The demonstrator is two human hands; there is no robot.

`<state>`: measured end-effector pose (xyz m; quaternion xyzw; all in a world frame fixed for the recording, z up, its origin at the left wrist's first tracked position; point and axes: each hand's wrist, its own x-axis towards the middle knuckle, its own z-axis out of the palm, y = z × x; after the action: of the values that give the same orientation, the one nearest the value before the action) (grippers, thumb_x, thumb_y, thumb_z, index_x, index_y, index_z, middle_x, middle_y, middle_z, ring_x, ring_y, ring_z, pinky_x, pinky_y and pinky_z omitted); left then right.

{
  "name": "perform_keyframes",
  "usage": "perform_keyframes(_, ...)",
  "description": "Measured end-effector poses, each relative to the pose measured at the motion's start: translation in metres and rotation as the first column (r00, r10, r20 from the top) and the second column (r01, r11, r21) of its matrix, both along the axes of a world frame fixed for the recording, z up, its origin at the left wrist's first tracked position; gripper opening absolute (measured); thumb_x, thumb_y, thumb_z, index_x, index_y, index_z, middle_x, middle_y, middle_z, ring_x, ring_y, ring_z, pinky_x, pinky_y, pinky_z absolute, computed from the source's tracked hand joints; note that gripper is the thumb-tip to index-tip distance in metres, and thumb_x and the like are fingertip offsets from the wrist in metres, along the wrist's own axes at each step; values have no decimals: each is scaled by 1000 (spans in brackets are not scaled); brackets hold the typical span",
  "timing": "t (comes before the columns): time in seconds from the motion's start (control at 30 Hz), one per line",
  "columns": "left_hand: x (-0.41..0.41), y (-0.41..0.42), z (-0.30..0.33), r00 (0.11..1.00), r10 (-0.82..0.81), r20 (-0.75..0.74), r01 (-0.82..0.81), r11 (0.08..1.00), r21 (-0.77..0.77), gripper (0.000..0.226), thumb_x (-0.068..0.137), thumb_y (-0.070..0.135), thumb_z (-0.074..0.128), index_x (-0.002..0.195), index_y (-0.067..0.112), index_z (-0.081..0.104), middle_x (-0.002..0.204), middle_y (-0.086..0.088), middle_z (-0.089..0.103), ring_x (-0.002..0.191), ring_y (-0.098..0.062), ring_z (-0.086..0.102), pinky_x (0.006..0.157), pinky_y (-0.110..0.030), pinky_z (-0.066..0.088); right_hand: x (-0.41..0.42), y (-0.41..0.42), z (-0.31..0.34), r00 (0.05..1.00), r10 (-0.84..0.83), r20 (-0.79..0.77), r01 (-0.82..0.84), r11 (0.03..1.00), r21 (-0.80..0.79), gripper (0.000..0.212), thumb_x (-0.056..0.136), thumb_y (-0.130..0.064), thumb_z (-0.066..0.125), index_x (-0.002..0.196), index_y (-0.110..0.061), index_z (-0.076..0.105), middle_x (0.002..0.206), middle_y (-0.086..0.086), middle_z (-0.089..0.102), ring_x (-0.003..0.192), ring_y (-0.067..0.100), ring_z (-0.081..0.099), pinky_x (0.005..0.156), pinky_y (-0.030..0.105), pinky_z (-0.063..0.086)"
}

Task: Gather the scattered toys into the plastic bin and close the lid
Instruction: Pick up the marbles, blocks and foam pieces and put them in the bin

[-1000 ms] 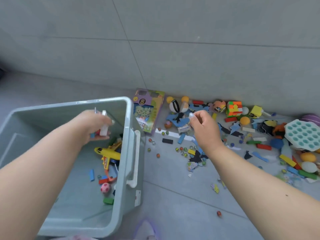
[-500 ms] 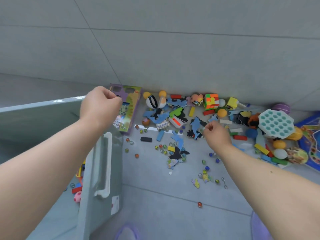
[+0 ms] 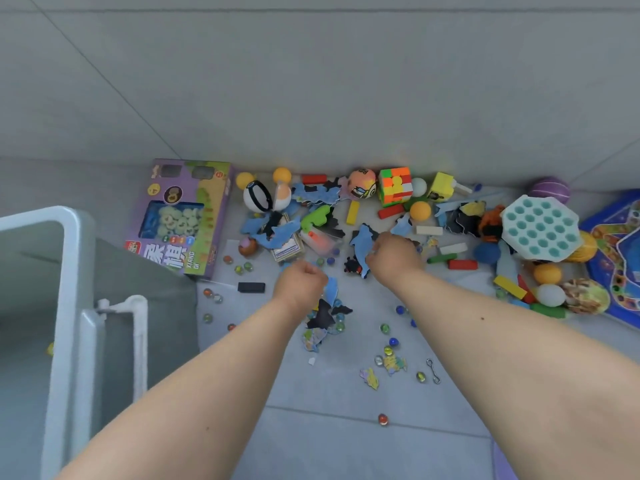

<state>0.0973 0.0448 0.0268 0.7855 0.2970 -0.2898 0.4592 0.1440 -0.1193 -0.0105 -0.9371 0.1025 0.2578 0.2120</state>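
Observation:
The grey-blue plastic bin (image 3: 71,220) stands at the left with its white side handle (image 3: 138,306) facing the toys. Scattered toys lie along the wall: blue foam animal pieces (image 3: 360,237), marbles (image 3: 384,328), wooden blocks (image 3: 462,264), balls (image 3: 420,210) and a colour cube (image 3: 396,185). My left hand (image 3: 299,284) is curled low over the floor beside a small blue piece (image 3: 331,289); what its fingers hold is hidden. My right hand (image 3: 393,256) reaches into the pile, fingertips pinched on the edge of a blue foam piece.
A purple boxed toy (image 3: 180,216) leans against the bin's far corner. A teal pop-it tray (image 3: 540,228) and a blue game board (image 3: 620,254) lie at the right. A stray red marble (image 3: 382,419) and a metal hook (image 3: 433,370) lie nearer me.
My left hand left the bin and came down to the toys by the right hand. The view swung right, so the bin now sits at the left edge.

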Motion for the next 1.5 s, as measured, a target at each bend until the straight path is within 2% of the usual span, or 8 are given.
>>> perform_keyframes(0.27, -2, -2, -27, 967, 238, -95, -246, 966, -84, 16, 93, 11, 45, 82, 15, 56, 84, -10, 60, 77, -24, 56, 84, -40, 55, 13, 10, -22, 991, -98, -87, 89, 991, -101, 39, 88, -36, 53, 116, -9, 56, 119, 13, 56, 112, 31, 53, 84, 32, 45)
perform_keyframes(0.77, 7, -20, -29, 890, 416, -186, -443, 885, -143, 9, 97, 11, 47, 94, 9, 56, 90, -14, 59, 71, -18, 58, 65, -28, 53, -3, 12, -21, 995, 35, -93, -52, 982, -183, 27, 87, -14, 54, 112, -6, 58, 117, 13, 57, 110, 30, 52, 84, 34, 46)
perform_keyframes(1.0, 5, -12, -34, 838, 527, -143, -531, 725, -438, 5, 93, 4, 53, 91, 8, 50, 66, -7, 56, 55, -12, 57, 64, -26, 53, -27, 34, -7, 994, -83, 75, 49, 926, 374, 13, 88, -14, 56, 99, -14, 63, 79, -4, 57, 77, 17, 56, 65, 26, 40)
perform_keyframes(1.1, 2, -5, -30, 748, 654, -109, -609, 613, -504, 8, 98, 5, 46, 101, 6, 54, 85, -11, 64, 72, -21, 63, 74, -34, 54, -39, 49, -11, 1000, 22, 22, -30, 852, 523, 12, 91, -17, 56, 93, -11, 66, 72, -8, 55, 65, 7, 49, 62, 24, 39)
perform_keyframes(1.23, -5, 17, -38, 669, 737, -96, -690, 568, -448, 16, 98, -4, 38, 97, 5, 51, 83, -13, 57, 67, -21, 57, 62, -27, 53, -36, 49, -22, 953, 247, 177, -285, 928, 241, 38, 87, -1, 49, 121, -13, 59, 120, 5, 58, 110, 22, 48, 90, 31, 40)
perform_keyframes(1.3, -10, 27, -46, 693, 718, -62, -684, 629, -368, 22, 96, -7, 36, 105, 5, 51, 79, -11, 53, 60, -19, 48, 51, -24, 45, -33, 50, -26, 805, 571, 158, -583, 811, 40, 55, 86, -2, 50, 138, -18, 43, 146, 3, 38, 129, 25, 35, 99, 33, 32)
perform_keyframes(1.37, -15, 34, -54, 719, 694, -37, -674, 684, -278, 27, 93, -6, 39, 113, 10, 50, 77, -8, 54, 59, -16, 47, 53, -24, 41, -29, 57, -27, 653, 749, 112, -745, 662, -85, 58, 89, -8, 50, 143, -20, 35, 153, 2, 24, 134, 25, 27, 101, 35, 30)
perform_keyframes(1.5, -21, 46, -60, 833, 552, 27, -551, 833, -48, 24, 82, -1, 58, 102, 11, 52, 76, -6, 52, 61, -18, 46, 57, -26, 41, -25, 67, -29, 620, 780, 85, -767, 626, -140, 50, 85, -6, 55, 133, -9, 41, 143, 10, 32, 127, 28, 33, 93, 36, 36)
